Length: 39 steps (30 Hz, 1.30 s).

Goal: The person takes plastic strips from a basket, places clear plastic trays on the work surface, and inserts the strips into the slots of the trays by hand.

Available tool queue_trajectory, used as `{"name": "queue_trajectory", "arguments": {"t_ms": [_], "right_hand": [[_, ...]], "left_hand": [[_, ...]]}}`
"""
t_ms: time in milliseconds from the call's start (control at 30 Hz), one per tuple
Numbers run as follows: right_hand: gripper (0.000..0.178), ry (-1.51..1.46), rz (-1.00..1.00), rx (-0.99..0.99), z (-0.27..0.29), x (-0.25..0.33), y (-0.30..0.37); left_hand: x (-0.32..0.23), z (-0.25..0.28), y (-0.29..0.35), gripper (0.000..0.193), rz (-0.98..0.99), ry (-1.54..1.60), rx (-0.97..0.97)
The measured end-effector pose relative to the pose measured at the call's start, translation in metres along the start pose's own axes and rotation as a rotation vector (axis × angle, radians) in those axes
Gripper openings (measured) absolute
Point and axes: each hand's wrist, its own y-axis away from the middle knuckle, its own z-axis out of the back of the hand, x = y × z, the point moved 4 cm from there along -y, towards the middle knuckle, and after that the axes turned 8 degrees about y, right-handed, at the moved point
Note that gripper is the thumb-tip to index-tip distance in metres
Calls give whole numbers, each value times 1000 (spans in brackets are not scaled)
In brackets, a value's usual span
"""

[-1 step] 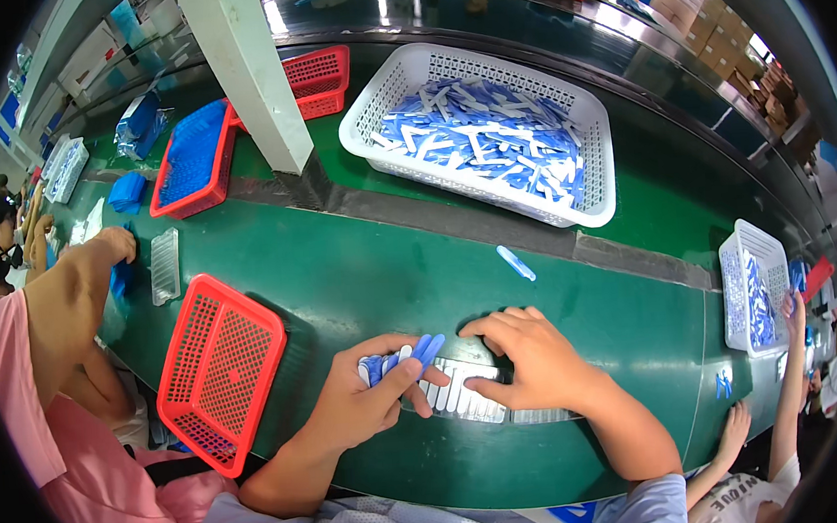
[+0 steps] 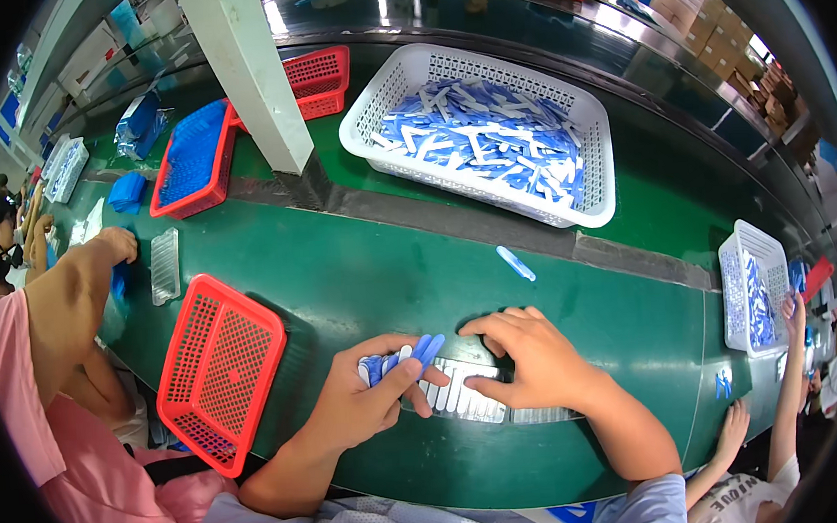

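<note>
Beside the clear ribbed tray [image 2: 473,404], just to its left, the left hand [image 2: 365,407] pinches a bundle of blue-and-white sticks [image 2: 398,361] between thumb and fingers, seemingly to keep them stacked with their ends free; over the tray's right part, the right hand [image 2: 544,357] arches with thumb and forefinger spread, nothing visibly pinched, perhaps to leave the ribs uncovered; beyond the tray stands the white basket [image 2: 601,174], probably set back to spare the surface [image 2: 371,274]; the left fingertips are partly hidden; whether the clear strip under the right wrist belongs to the tray, I cannot tell.
</note>
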Motion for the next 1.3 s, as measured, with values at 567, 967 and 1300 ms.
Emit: {"name": "queue_trajectory", "arguments": {"t_ms": [567,967,1300], "right_hand": [[14,356,359,-445,30,23,26],[25,196,205,-67,1,25,38],[10,-1069,-430,-358,0,-10,31]], "left_hand": [[-2,-3,0,31,46,35,34],[-2,-5,2,29,70,8,65],[0,-17,8,30,124,-110,222]]}}
